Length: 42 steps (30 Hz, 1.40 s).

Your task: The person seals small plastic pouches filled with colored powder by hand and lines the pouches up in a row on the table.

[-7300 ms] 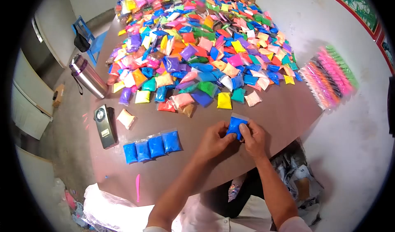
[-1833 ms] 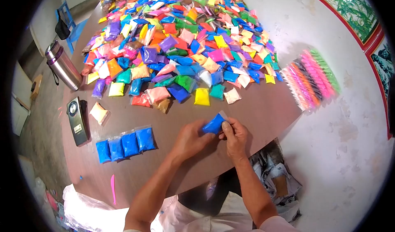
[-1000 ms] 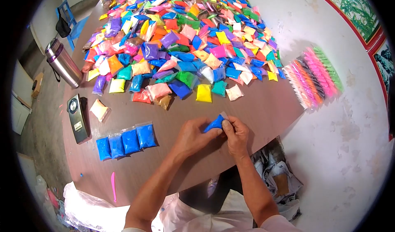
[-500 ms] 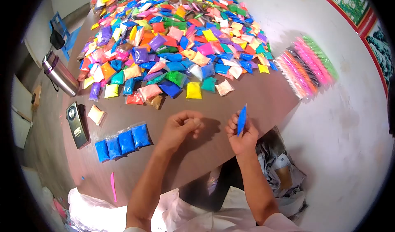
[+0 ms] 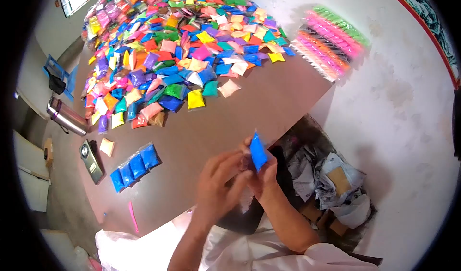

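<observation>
My right hand grips a small blue clay packet near the table's front edge, holding it up on its side. My left hand is close beside it, thumb and fingers apart and reaching toward the packet's left side; whether they touch it is hard to make out. To the left, several blue packets lie in a slanting row on the table. A pink plastic knife rests near the front edge.
A heap of colourful packets covers the far part of the brown table. At left stand a steel flask, a phone and a cream packet. Bundled coloured sticks lie right. A box of crumpled paper sits below.
The view has shifted. Both hands have come together, my left hand moving right toward the blue packet and opening its fingers. My right hand still holds the packet, its broad face now more visible.
</observation>
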Each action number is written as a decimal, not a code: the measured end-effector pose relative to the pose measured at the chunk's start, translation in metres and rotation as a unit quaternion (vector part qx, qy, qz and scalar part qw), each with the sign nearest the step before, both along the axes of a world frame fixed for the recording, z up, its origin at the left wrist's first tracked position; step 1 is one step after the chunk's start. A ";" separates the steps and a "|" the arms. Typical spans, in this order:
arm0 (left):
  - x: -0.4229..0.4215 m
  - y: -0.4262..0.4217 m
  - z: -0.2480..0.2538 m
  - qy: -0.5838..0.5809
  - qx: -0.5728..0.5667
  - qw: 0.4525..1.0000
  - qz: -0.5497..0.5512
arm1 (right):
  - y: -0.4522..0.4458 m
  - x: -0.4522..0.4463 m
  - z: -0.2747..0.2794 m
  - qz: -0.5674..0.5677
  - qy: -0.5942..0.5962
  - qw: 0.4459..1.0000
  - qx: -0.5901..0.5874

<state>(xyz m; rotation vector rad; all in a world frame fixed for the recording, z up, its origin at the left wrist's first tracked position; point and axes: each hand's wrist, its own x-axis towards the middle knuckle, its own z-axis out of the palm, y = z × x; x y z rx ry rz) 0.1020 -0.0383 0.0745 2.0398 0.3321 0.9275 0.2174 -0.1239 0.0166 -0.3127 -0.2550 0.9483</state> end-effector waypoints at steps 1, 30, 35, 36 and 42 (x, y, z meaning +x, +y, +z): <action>0.000 -0.009 0.005 -0.003 0.009 1.000 0.028 | -0.001 -0.004 0.000 -0.034 -0.054 0.997 -0.032; -0.152 0.029 -0.089 0.113 0.099 0.918 0.367 | 0.132 -0.023 0.005 -0.010 -0.713 0.611 -0.345; -0.153 0.030 -0.092 0.109 0.097 0.919 0.366 | 0.170 -0.029 -0.006 -0.006 -0.722 0.599 -0.348; -0.152 0.030 -0.090 0.109 0.107 0.917 0.369 | 0.175 -0.030 -0.007 -0.022 -0.723 0.599 -0.342; -0.152 0.029 -0.090 0.113 0.113 0.911 0.380 | 0.188 -0.035 -0.009 -0.082 -0.773 0.521 -0.354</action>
